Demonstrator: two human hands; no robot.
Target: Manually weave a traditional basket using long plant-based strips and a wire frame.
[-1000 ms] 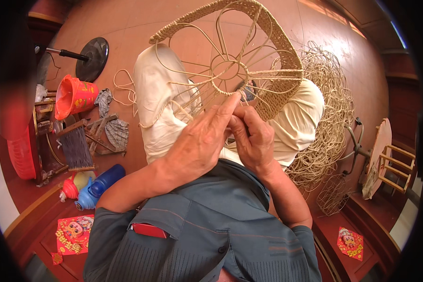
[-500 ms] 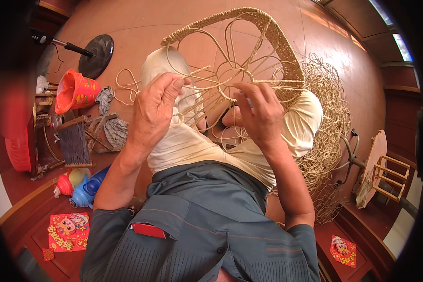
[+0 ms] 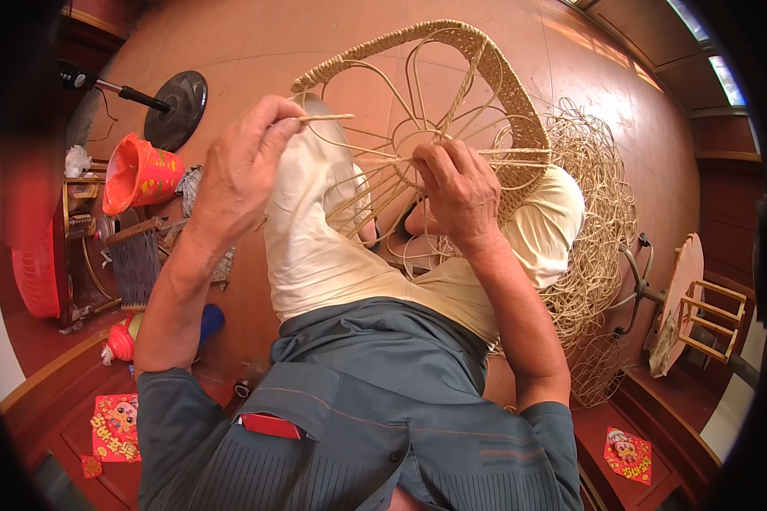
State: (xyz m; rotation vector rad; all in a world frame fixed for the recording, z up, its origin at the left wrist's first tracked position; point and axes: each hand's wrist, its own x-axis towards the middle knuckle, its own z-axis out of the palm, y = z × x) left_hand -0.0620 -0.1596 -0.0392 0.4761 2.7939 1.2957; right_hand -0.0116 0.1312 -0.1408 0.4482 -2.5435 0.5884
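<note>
A basket frame of thin looped rods with a central ring and a band of woven straw-coloured cord (image 3: 524,106) rests across my knees in cream trousers (image 3: 545,221). My left hand (image 3: 251,162), at the frame's left, pinches a cord (image 3: 337,117) with its short end sticking out rightward. My right hand (image 3: 456,187) has its fingers closed at the central ring, on what looks like cord there, though its fingertips partly hide it. A big tangled heap of the same cord (image 3: 596,238) lies beside my right leg.
On the left are a black round stand (image 3: 176,111), an orange-red bucket (image 3: 136,175), a wooden frame (image 3: 132,268), flasks (image 3: 209,319) and red paper decorations (image 3: 115,426). On the right stand a metal-legged round board (image 3: 675,307) and a small wooden rack (image 3: 716,315).
My hands began close together below the ring and have separated. My left hand has moved up and left with the cord, while my right hand has shifted up onto the ring.
</note>
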